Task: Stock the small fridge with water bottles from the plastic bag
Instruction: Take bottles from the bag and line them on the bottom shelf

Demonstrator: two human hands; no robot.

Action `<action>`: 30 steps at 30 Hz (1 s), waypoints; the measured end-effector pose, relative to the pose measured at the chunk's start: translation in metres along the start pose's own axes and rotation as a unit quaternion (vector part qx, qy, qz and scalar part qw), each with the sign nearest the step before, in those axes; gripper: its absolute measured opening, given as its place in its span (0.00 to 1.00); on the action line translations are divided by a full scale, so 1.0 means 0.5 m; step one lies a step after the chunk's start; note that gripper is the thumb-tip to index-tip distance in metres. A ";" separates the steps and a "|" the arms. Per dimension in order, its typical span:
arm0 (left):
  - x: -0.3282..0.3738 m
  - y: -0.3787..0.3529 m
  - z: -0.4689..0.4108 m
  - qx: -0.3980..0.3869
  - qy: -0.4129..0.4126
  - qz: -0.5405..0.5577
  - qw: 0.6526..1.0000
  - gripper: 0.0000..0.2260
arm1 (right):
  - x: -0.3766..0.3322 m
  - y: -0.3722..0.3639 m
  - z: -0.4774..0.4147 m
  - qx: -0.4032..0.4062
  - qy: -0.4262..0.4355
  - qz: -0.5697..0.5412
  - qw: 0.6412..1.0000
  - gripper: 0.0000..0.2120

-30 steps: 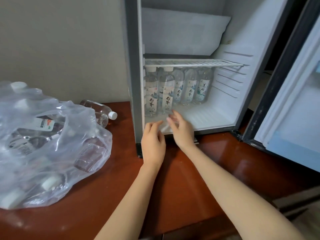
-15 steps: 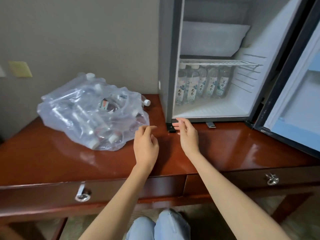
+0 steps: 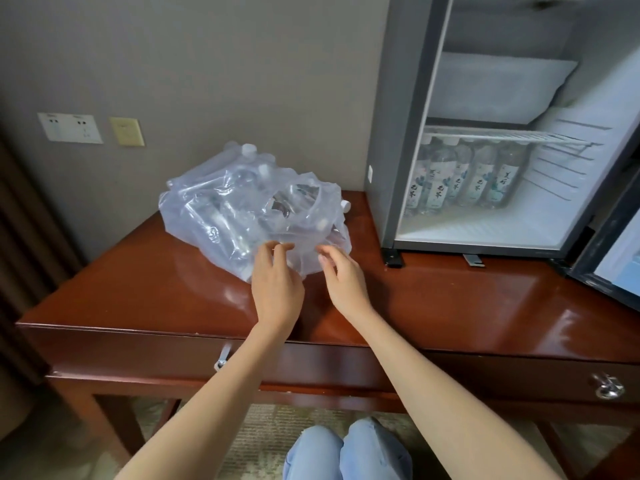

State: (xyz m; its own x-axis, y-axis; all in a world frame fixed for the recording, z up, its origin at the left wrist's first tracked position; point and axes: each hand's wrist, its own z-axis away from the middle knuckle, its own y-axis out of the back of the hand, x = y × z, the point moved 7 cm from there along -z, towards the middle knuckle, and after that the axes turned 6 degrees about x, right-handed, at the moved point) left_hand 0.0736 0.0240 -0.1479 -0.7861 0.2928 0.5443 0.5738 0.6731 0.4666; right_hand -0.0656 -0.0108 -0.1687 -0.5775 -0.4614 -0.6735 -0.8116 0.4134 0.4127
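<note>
Small fridge (image 3: 408,133) stands open on the table (image 3: 450,299), with stocked bottles (image 3: 460,181) under its shelf (image 3: 502,135). Left of the fridge lies the plastic bag (image 3: 214,216), full of loose water bottles (image 3: 242,178). Left grip (image 3: 277,278) and right grip (image 3: 346,282), fingers relaxed and holding nothing, are at the bag's near edge. The thin film may slip or tear, and bottles may roll off.

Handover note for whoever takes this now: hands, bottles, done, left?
Hands: left hand and right hand open, empty, at the near edge of the bag.
The bag lies on the desk, left of the fridge, with loose bottles inside.
Done: fridge door open; stocked bottles stand under the wire shelf.
Left: move the loose bottles into the fridge.
</note>
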 end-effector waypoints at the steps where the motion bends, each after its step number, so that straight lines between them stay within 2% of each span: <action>1: -0.002 -0.012 -0.004 -0.022 -0.006 -0.010 1.000 0.19 | -0.003 -0.014 -0.006 -0.010 0.006 0.016 1.000 0.14; 3: -0.009 -0.031 -0.012 -0.049 -0.017 -0.041 0.998 0.16 | -0.001 -0.031 -0.020 -0.018 0.006 0.044 0.999 0.16; 7: -0.025 -0.056 -0.040 -0.053 -0.045 -0.075 0.995 0.12 | 0.018 -0.054 -0.048 -0.040 0.013 0.096 0.995 0.24; 10: -0.033 -0.075 -0.060 -0.041 -0.066 -0.098 0.992 0.18 | 0.031 -0.067 -0.079 -0.033 0.013 0.106 0.994 0.20; 13: -0.043 -0.090 -0.081 -0.034 -0.069 -0.069 0.995 0.24 | 0.043 -0.075 -0.115 -0.001 0.014 0.110 0.994 0.16; 15: -0.039 -0.103 -0.095 -0.030 -0.109 -0.061 0.992 0.26 | 0.051 -0.086 -0.138 -0.003 0.020 0.135 0.991 0.18; 18: -0.025 -0.138 -0.110 -0.044 -0.189 -0.116 0.974 0.29 | 0.067 -0.112 -0.168 -0.031 0.011 0.157 0.987 0.21; 21: -0.031 -0.188 -0.126 -0.102 -0.198 -0.189 0.956 0.35 | 0.097 -0.123 -0.197 -0.031 -0.048 0.161 0.985 0.21; 24: -0.031 -0.238 -0.157 -0.183 -0.172 -0.282 0.926 0.39 | 0.125 -0.134 -0.221 -0.045 -0.063 0.259 0.963 0.15; 27: -0.024 -0.276 -0.190 -0.251 -0.166 -0.358 0.884 0.37 | 0.147 -0.149 -0.240 -0.095 -0.075 0.303 0.945 0.15; 30: -0.026 -0.304 -0.221 -0.283 -0.167 -0.368 0.870 0.31 | 0.155 -0.158 -0.253 -0.122 -0.066 0.307 0.942 0.19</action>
State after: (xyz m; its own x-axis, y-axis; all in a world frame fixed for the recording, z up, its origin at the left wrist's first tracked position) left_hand 0.0219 -0.1572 -0.1486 -0.9572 0.1684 -0.2352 -0.1656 0.3477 0.9229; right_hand -0.0571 -0.1786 -0.1759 -0.9412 -0.0855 -0.3268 -0.3345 0.3707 0.8664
